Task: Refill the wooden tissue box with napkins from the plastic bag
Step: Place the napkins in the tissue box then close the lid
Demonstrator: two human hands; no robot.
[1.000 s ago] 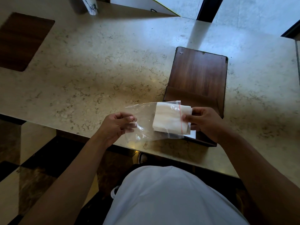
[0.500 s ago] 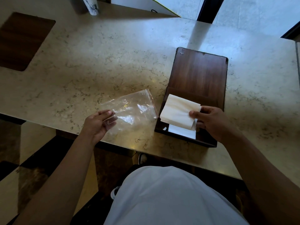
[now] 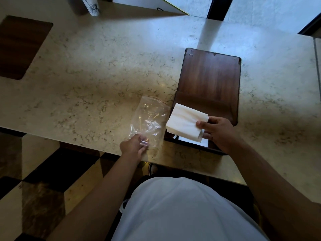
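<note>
The dark wooden tissue box (image 3: 207, 80) lies open on the marble counter, its lid flat toward the far side. My right hand (image 3: 218, 132) grips a white stack of napkins (image 3: 185, 121) by its right edge, holding it over the box's near compartment, where a bit of white paper shows underneath. My left hand (image 3: 134, 146) pinches the near end of the clear plastic bag (image 3: 150, 121), which looks empty and rests on the counter just left of the box.
The marble counter (image 3: 104, 75) has a dark wooden inset (image 3: 19, 47) at the far left. A white patterned cylinder (image 3: 90, 5) stands at the back edge. My white shirt and the checkered floor fill the foreground.
The napkin stack came out of the bag in my right hand and moved over the box. My left hand drew the empty bag left, then back toward the box, laying it on the counter.
</note>
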